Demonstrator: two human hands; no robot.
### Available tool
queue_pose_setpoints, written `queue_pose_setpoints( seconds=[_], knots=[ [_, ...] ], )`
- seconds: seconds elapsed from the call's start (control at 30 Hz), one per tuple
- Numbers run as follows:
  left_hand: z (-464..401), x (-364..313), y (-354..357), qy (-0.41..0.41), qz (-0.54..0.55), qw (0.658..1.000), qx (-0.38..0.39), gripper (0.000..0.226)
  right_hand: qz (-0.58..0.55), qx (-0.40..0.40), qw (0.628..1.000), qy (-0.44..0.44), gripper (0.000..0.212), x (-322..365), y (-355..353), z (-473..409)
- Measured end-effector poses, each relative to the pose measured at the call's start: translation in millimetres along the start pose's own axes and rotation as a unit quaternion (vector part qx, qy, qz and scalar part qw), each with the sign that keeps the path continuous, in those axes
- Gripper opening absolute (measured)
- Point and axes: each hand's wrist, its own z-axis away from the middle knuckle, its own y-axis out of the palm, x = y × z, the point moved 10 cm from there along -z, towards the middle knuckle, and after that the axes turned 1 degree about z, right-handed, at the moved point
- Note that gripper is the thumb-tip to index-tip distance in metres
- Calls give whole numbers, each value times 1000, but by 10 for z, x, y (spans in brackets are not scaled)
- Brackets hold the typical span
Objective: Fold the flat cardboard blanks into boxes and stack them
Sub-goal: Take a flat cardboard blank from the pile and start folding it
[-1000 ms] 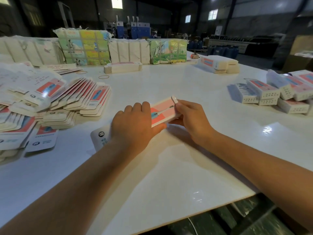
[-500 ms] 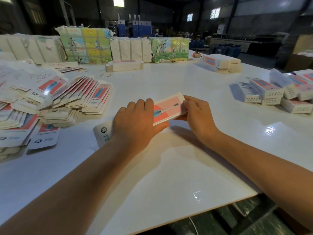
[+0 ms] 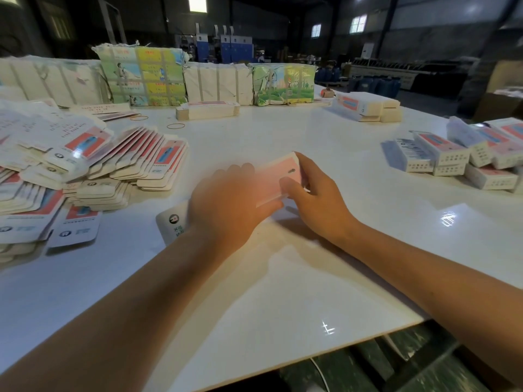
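Observation:
A pink and white cardboard box blank (image 3: 276, 179) lies at the middle of the white table (image 3: 283, 292), held by both hands and blurred. My left hand (image 3: 226, 205) covers its left half, thumb under the near edge; a rounded white flap (image 3: 172, 224) sticks out left of that hand. My right hand (image 3: 314, 196) grips the blank's right end, fingers curled over the far corner. A fanned heap of flat blanks (image 3: 93, 165) spreads over the table's left side. Folded boxes (image 3: 458, 157) are stacked at the right edge.
Strapped bundles of printed packs (image 3: 141, 77) and white packs (image 3: 218, 83) line the far edge. A low pile of flat blanks (image 3: 208, 110) and two rubber bands (image 3: 175, 126) lie in front of them. More folded boxes (image 3: 368, 106) sit far right. The table's near edge runs diagonally at lower right.
The blank's right end has been tipped up and its small end flap is no longer sticking out. My right hand has closed further over that end. Both hands shifted slightly.

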Motion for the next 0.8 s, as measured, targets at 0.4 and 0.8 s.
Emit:
queue_pose_setpoints(
  seconds=[0.4,0.8],
  knots=[
    [-35,186,-6,-12,-7,1000,13,66,-1,-24,1000,-5,34,-12,-67,23],
    [-21,289,139,30,81,992,91,70,158,137,974,-92,77,48,184,4]
  ],
)
